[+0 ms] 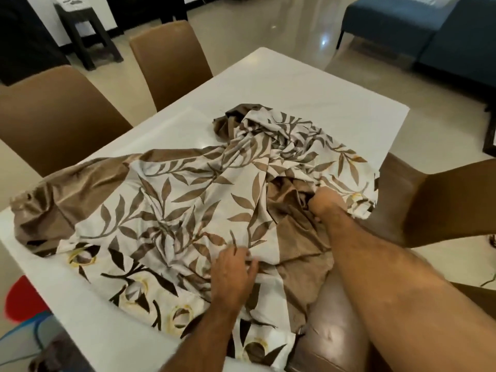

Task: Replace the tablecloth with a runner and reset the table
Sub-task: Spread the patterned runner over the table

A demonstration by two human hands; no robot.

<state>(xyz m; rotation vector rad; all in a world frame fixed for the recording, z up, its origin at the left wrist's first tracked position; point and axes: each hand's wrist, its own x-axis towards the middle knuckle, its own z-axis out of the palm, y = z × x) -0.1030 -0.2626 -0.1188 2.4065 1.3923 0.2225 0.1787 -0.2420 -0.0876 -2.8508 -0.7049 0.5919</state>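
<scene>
Leaf-print fabric everywhere right now. The tablecloth (pixel 171 200), cream with brown leaves and wide satiny brown bands, is already off its flat spread and lies bunched in a heap across the near half of the white table (pixel 308 84), one end trailing off the near edge over the padded seat of a brown chair (pixel 330 331).

So the step in hand looks like the gathering-up part: cloth coming off, runner not on yet. No runner in view that I can pick out, and no dishes or place settings on the table either.

Hands: the right hand (pixel 326 204) is balled up tight in a fold of the brown band near the right edge, fingers curled into the cloth, clamped on it. The left hand (pixel 233 275) sits lower, near the front edge, fingers bent and pinching a ridge of the printed part.

Next move, I reckon, needs both grips to pull the far bunch toward the near edge and roll the whole thing into one bundle, watching the dangling end so it doesn't snag on the chair. Then it has to go somewhere off the table.

Writing or brands: none I can read. The cloth has only leaves and some yellowish ring shapes.
</scene>
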